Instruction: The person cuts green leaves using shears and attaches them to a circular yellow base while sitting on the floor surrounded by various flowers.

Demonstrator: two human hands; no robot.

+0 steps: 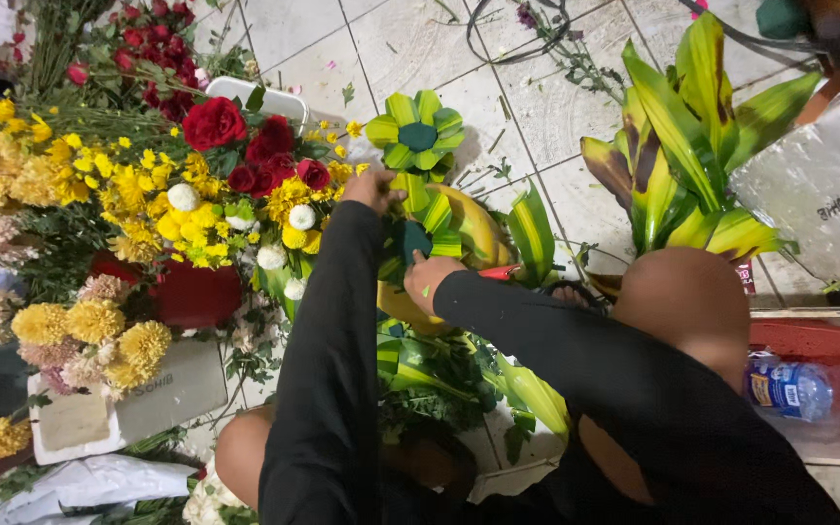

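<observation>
My left hand (pixel 373 188) reaches forward in a black sleeve and grips the stem of a rosette of folded green and yellow leaves (pixel 416 134). Just below it my right hand (pixel 429 276) pinches a folded striped leaf (pixel 437 226) on the same stem. A red tool tip (pixel 499 273) pokes out next to my right wrist; what it is I cannot tell. More loose striped leaves (pixel 439 365) lie under my arms on the tiled floor.
Left: an arrangement of red roses (pixel 214 123), yellow and white flowers (pixel 187 199) in a red container (pixel 196 295), plus a white foam box (pixel 148 401). Right: a bundle of broad striped leaves (pixel 684 146), a water bottle (pixel 787 386), a red tray (pixel 819 340). My bare knees show below.
</observation>
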